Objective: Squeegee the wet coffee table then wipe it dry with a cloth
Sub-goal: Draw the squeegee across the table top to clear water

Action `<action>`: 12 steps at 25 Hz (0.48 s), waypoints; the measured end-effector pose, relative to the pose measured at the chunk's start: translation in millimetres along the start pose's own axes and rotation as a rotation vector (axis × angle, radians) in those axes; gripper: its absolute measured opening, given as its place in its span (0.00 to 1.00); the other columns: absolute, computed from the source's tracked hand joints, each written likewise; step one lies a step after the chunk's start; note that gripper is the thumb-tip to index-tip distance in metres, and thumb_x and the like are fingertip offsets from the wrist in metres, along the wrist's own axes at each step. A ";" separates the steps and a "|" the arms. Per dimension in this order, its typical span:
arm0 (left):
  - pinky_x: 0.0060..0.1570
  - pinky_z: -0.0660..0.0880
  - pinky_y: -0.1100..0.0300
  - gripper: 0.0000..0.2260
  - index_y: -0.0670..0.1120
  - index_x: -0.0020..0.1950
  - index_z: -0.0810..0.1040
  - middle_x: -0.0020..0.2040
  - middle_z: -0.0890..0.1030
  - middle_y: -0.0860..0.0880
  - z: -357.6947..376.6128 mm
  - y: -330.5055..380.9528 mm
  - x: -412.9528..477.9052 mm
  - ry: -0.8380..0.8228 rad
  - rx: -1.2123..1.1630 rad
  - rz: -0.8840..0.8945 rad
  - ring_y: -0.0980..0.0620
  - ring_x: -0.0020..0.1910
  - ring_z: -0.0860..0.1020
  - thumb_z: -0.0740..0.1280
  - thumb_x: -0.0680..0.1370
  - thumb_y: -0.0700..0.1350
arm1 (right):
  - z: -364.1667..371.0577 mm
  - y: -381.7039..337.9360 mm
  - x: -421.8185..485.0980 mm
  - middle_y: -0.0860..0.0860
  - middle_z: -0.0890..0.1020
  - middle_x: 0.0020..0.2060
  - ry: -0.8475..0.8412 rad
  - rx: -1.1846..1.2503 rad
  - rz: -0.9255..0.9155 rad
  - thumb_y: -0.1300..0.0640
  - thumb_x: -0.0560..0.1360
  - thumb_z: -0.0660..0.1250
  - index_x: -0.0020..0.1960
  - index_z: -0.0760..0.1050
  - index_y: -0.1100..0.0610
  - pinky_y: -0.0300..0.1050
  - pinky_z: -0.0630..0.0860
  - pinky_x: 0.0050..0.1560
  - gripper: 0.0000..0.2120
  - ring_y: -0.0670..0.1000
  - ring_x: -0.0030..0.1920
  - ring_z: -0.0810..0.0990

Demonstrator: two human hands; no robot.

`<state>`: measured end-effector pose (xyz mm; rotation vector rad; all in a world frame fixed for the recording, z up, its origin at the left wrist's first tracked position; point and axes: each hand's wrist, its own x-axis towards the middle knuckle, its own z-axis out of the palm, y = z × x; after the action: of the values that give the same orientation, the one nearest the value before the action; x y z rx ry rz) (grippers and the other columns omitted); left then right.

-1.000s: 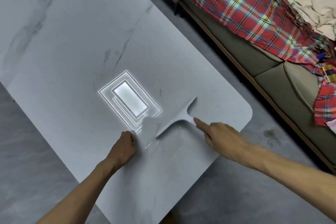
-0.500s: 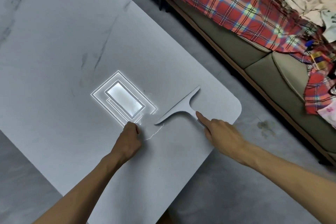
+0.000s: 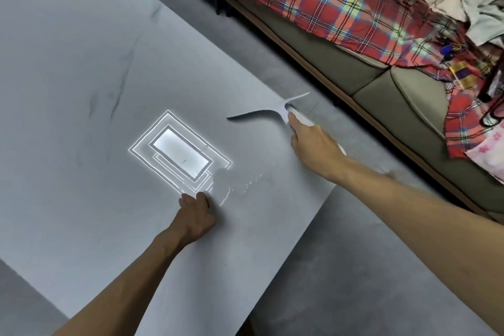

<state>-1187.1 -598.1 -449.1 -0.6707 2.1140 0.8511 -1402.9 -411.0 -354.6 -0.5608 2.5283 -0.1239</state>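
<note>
While my right hand [image 3: 313, 144] grips the squeegee [image 3: 261, 112], left hand [image 3: 195, 215] fisted on the table [image 3: 81, 63], I'd press it flat.

Pale grey counter [image 3: 81, 63], marbled with faint dark veins, bright white nested rectangles mirrored on it. White, perhaps pale grey, squeegee [image 3: 261, 113]. Plaid blanket [image 3: 327, 3]: red, with yellow-green squares and thin black lines. Olive-drab sofa [image 3: 341, 68]. Mottled grey floor [image 3: 354, 267]. Pink flowered fabric [image 3: 488, 155] at far right.
</note>
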 end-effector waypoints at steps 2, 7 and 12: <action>0.32 0.65 0.60 0.07 0.44 0.51 0.64 0.60 0.65 0.35 1.3 -1.5 1.9 -0.017 0.041 -0.017 0.40 0.48 0.72 0.58 0.74 0.38 | 18.7 6.2 -30.0 0.59 0.79 0.42 -0.049 -0.013 0.008 0.62 0.79 0.55 0.77 0.53 0.50 0.47 0.69 0.35 0.28 0.61 0.41 0.78; 0.34 0.68 0.59 0.08 0.45 0.51 0.65 0.56 0.66 0.39 -0.6 -4.8 -0.4 -0.034 0.022 0.002 0.44 0.46 0.71 0.60 0.73 0.38 | 34.3 39.1 -113.7 0.54 0.79 0.39 -0.241 -0.118 0.026 0.59 0.80 0.57 0.79 0.47 0.51 0.44 0.68 0.34 0.32 0.54 0.37 0.77; 0.34 0.69 0.59 0.10 0.45 0.51 0.66 0.54 0.67 0.42 -8.0 -3.8 -0.5 -0.035 0.020 0.038 0.47 0.42 0.72 0.63 0.73 0.39 | 8.2 41.7 -94.1 0.54 0.78 0.38 -0.101 0.050 0.074 0.58 0.80 0.54 0.77 0.55 0.50 0.44 0.65 0.28 0.26 0.55 0.35 0.76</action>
<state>-1187.8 -606.4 -446.0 -0.6022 2.1074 0.8553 -1341.7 -333.7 -323.8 -0.4418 2.4376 -0.1285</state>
